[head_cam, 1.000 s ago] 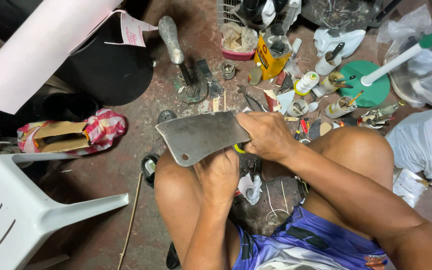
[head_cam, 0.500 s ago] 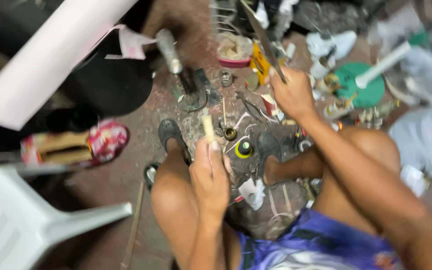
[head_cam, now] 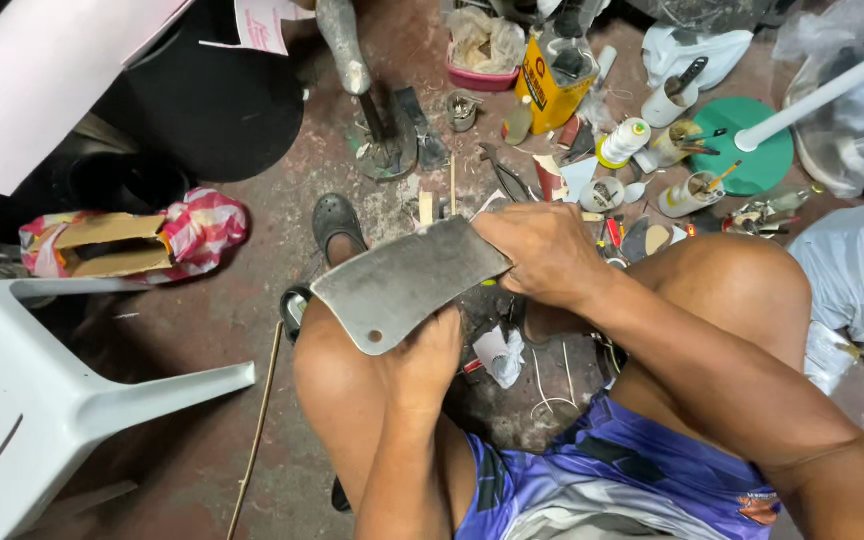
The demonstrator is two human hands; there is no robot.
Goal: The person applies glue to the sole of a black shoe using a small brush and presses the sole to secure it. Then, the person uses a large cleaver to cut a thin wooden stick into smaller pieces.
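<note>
head view: i see my right hand [head_cam: 542,255] clenched around the handle end of a broad steel cleaver [head_cam: 407,283], the handle itself buried in the fist so i cannot see it. the blade lies almost flat, tilted a little, stretched across the gap between my knees with its holed corner low on the left. my left hand [head_cam: 422,360] sits under that lower edge, fingers curled around something small that the blade hides — i cannot tell what it grips, only that the fist is closed and touching or just beneath the steel.

as for progress, i judge the cutting or shaving work to be in the middle: the cleaver is up and set against whatever the left hand holds, and a few pale slivers and wire bits lie on the floor between my feet, but no finished piece shows.

around me the concrete floor [head_cam: 202,320] is crowded — a yellow bottle [head_cam: 544,85], a spool of pale thread [head_cam: 620,142], a green round lid [head_cam: 752,140], a dark rubber clog [head_cam: 337,222] just beyond the blade, and a white plastic chair [head_cam: 42,390] well apart on the left.
</note>
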